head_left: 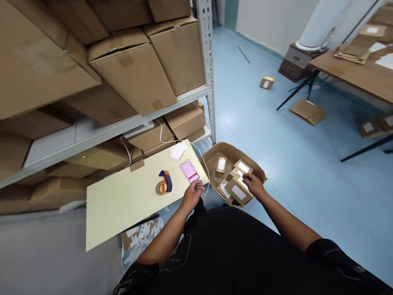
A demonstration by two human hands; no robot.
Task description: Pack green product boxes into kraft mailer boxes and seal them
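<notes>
My left hand (193, 193) hangs at the front edge of a pale yellow board (129, 200), close to the lower end of a phone (190, 171) with a pink screen. Its fingers are loosely bent and nothing shows in them. Over the right side of a large open carton (215, 152) is my right hand (254, 186), its fingers slightly curled and no object visible in them. Below it, inside the carton, lie several small cardboard boxes (239, 191) with white labels. An orange and blue tape dispenser (167, 182) sits on the board.
White paper slips (179, 150) lie by a white cable (202, 157) at the board's far corner. Metal shelving (209, 73) with big cartons (132, 73) stands at left. A bin of scraps (143, 237) is under the board. A small box (267, 82) and wooden table (353, 73) are at right.
</notes>
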